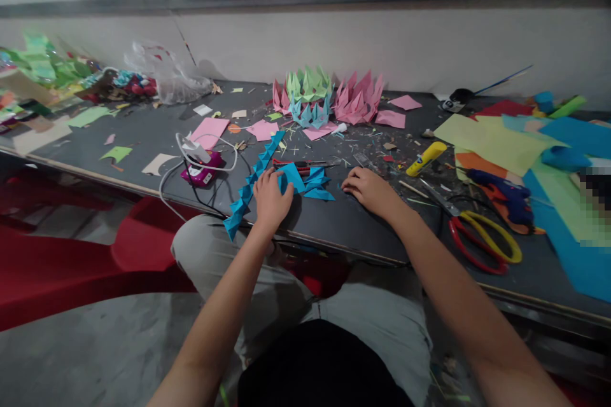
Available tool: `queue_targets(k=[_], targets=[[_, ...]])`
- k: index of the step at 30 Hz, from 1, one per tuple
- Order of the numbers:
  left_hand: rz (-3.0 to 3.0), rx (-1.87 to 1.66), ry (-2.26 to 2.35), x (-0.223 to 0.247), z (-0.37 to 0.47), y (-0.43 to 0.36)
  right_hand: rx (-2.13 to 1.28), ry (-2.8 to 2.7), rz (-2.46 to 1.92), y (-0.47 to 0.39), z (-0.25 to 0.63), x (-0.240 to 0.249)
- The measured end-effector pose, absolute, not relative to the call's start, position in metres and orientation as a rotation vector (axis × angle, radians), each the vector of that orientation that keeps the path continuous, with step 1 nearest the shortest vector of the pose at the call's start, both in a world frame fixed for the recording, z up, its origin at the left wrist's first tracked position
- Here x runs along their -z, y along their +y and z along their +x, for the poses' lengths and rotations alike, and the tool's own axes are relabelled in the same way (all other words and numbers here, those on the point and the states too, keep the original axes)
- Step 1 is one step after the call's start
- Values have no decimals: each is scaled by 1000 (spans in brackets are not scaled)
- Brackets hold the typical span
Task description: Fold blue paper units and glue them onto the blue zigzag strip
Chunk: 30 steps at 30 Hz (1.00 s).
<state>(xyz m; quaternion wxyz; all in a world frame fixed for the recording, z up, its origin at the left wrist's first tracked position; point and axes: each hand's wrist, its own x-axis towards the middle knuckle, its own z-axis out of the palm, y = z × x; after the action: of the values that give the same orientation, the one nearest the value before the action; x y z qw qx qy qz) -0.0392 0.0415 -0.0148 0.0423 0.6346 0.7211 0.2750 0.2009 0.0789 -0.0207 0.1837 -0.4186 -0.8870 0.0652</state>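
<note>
A folded zigzag strip of blue paper [242, 198] slants across the table's front edge. My left hand [273, 200] lies over its right side, thumb spread from the fingers, touching a flat blue sheet [292, 177]. Small folded blue pieces [317, 184] sit just right of that sheet. Further right, my right hand [365, 189] rests low on the dark table with its fingers curled together; anything between the fingertips is hidden. Behind, pointed paper rings stand: a green one [309, 84], a light blue one [311, 113] and a pink one [359, 98].
Red-and-yellow scissors [482, 238], a yellow glue stick [426, 159] and a blue glue gun [506, 194] lie right. Coloured sheets [496, 140] cover the far right. A purple power block [203, 168] with cables is left, near a red chair [143, 241]. Paper scraps litter the table.
</note>
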Motion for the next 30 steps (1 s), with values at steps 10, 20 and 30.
queue_targets(k=[10, 20, 30], targets=[[1932, -846, 2197, 15, -39, 41, -183, -2533, -1192, 80, 198, 23], [1951, -859, 2192, 16, -40, 41, -217, -2468, -1179, 66, 207, 4], [1963, -949, 2150, 12, -42, 40, -537, -2234, -1518, -59, 320, -38]])
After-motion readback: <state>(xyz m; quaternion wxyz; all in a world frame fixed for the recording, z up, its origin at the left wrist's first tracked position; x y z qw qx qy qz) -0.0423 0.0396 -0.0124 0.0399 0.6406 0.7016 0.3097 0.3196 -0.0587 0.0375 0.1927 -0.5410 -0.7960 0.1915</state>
